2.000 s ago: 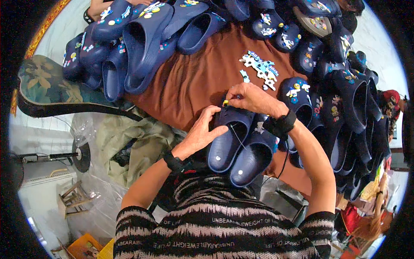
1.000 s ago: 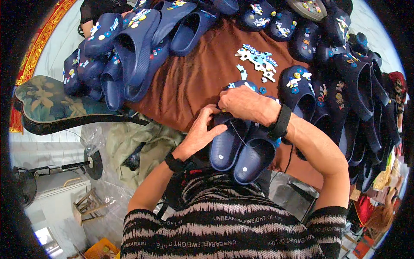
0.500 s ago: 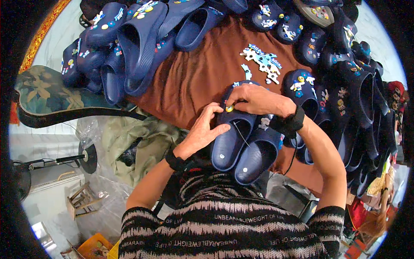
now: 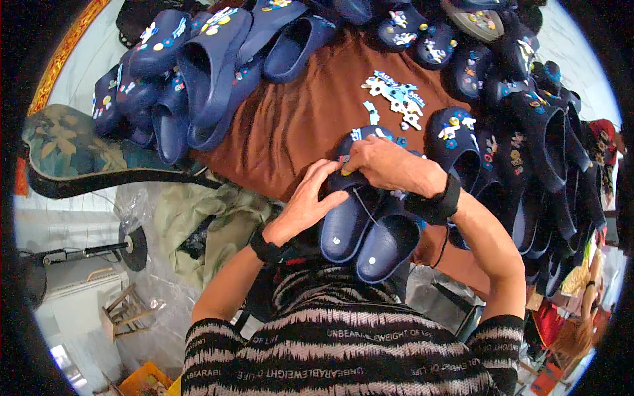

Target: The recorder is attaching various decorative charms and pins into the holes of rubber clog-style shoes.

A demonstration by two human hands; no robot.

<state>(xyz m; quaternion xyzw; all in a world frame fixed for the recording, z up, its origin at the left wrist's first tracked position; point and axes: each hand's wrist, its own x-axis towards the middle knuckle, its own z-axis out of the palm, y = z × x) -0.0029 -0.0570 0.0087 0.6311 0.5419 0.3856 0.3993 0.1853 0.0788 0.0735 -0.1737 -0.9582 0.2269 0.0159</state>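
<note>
In front of me a pair of navy foam clogs lies heel toward me, the left clog and the right clog, joined by a thin pale tie. My left hand grips the left side of the left clog, thumb over its opening and fingertips at its upper. Bent over that upper, my right hand pinches a small charm between thumb and finger. Blue-and-white charms show at its toe. Beyond lies a cluster of loose white and blue shoe charms. My right hand hides much of the right clog's upper.
A brown cloth covers the table. Decorated navy clogs are piled at the far left, with more clogs at the right. One decorated clog sits beside my right hand. A padded floral seat stands left.
My right fingertips have shifted slightly on the left clog's upper, and a small charm now shows at them. My left hand keeps its place on the clog. The whole view has shifted a little.
</note>
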